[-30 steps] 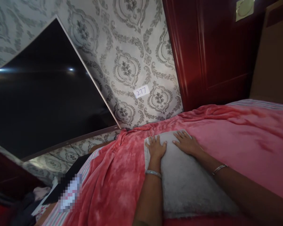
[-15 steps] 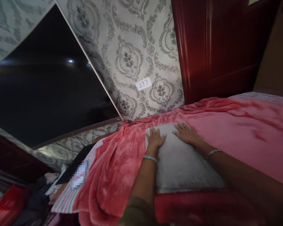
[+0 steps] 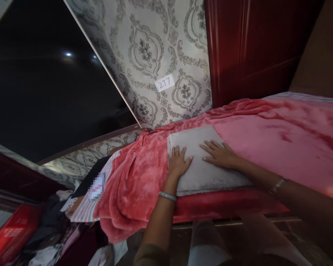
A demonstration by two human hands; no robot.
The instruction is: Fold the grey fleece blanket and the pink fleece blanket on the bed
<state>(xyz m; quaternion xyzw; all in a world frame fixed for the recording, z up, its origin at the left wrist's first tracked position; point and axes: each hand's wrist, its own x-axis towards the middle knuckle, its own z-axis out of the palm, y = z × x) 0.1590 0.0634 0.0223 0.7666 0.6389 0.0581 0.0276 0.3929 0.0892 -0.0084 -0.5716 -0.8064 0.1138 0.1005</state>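
Beneath left hand [image 3: 178,162] and right hand [image 3: 221,155] lies grey cloth [image 3: 205,179].

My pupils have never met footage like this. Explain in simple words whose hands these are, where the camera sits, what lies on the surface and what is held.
There is no robot here: one person works bare-handed, seen by a head-worn camera looking forward and down. A gray cloth, seemingly folded, lies on a red blanket. The left hand rests near its left edge; the right hand rests across its right part. Both are spread open, so neither grips anything. Behind are a dark screen and a label reading 277.
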